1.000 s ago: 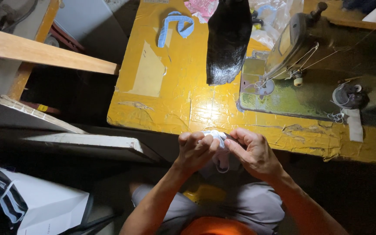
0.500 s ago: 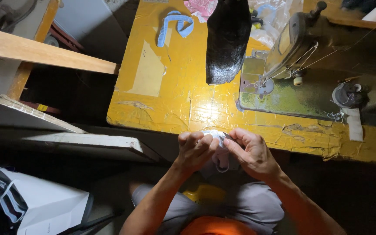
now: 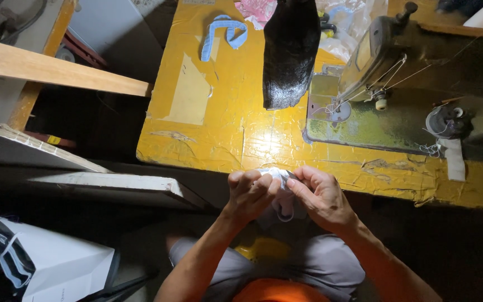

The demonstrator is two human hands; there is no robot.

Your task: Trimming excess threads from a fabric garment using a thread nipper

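— At the near edge of the yellow, tape-patched work table [image 3: 225,134], what is being held?

— A small piece of white fabric [image 3: 278,176] is being pinched between both hands; the left hand [image 3: 250,193] is being curled tightly around its left end, and the right hand [image 3: 322,196] is being closed on its right end, fingertips pressed together; part of the cloth is being left to hang below the fingers, over the lap.

— What is being kept on the table beyond them?

— An old grey-green sewing machine [image 3: 375,84] is being seen at the right, thread being run across its head; a black glossy bundle [image 3: 289,50] is lying just beside it, to the left; a light blue fabric strip [image 3: 222,33] is lying at the far edge, well apart from the hands.

— And lower left?

— A white paper bag with cord handles [image 3: 57,265] is being kept on the floor.
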